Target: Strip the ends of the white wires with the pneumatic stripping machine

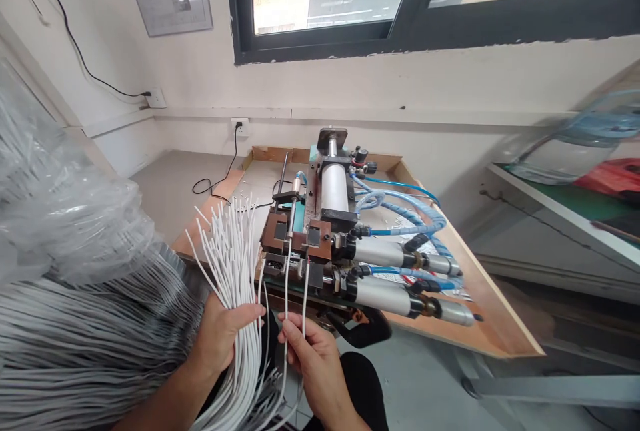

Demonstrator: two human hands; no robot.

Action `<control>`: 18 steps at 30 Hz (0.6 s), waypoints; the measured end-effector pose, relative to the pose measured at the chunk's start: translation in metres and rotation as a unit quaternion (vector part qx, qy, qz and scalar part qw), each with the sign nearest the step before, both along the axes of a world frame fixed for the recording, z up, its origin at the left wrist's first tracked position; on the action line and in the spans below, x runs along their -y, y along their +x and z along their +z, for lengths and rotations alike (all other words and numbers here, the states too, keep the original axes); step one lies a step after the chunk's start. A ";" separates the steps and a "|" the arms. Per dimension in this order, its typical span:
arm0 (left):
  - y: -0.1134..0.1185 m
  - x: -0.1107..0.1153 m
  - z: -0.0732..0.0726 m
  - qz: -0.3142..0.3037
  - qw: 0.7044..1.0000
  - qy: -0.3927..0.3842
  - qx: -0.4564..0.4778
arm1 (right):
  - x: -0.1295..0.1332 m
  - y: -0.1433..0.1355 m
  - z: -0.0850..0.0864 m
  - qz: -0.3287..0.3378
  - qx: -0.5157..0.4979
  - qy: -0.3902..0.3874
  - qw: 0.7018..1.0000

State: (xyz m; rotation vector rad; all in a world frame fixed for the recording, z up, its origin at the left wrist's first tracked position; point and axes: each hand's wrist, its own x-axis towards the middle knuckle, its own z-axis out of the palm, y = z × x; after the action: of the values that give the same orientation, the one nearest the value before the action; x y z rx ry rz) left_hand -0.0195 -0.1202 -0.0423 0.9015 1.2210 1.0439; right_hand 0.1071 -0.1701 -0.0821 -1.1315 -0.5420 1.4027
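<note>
My left hand (220,331) is closed around a thick bundle of white cables (240,284), whose cut ends fan out upward. To its right, my right hand (315,358) pinches a single white cable (287,284) between thumb and fingers. That cable runs up to the jaws of a pneumatic wire-stripping machine (320,238). A second cable (305,291) rises past my right fingers to the machine's front block; whether those fingers grip it I cannot tell. One or two strands stand apart from the bundle, between the hands.
Blue air hoses (420,218) and silver cylinders (380,252) extend right of the machine, inside a wooden-edged tray (500,324). Many grey cables (100,344) lie at left under clear plastic (65,198). A shelf (565,204) holds a large water bottle (575,144) at right.
</note>
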 end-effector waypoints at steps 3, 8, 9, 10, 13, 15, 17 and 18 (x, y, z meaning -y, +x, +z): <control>0.001 0.000 0.000 0.003 1.000 0.002 0.006 | -0.003 0.001 0.004 0.006 -0.004 0.001 1.000; 0.000 0.000 0.002 -0.003 1.000 0.009 0.019 | -0.006 0.002 0.004 0.013 0.004 0.004 1.000; 0.000 0.000 0.003 -0.005 1.000 0.012 0.023 | -0.006 0.003 0.001 0.013 0.017 0.008 1.000; 0.000 0.000 0.004 -0.007 0.999 0.016 0.028 | -0.005 0.003 -0.004 0.018 0.043 0.014 0.999; 0.001 -0.001 0.008 -0.001 0.999 0.033 0.039 | 0.000 0.005 -0.025 0.084 0.196 0.054 0.976; 0.002 -0.003 0.010 0.008 0.998 0.041 0.045 | 0.004 0.006 -0.041 0.155 0.341 0.060 0.925; 0.004 -0.004 0.013 0.012 0.997 0.045 0.053 | 0.005 0.007 -0.047 0.169 0.463 0.035 0.869; 0.005 -0.005 0.013 0.009 0.997 0.047 0.059 | 0.004 0.007 -0.045 0.153 0.498 0.032 0.853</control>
State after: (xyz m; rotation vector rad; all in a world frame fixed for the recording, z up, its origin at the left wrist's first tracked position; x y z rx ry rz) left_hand -0.0140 -0.1157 -0.0288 0.8893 1.0913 1.1602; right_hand 0.1145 -0.1743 -0.1269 -1.7437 -1.5465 0.9357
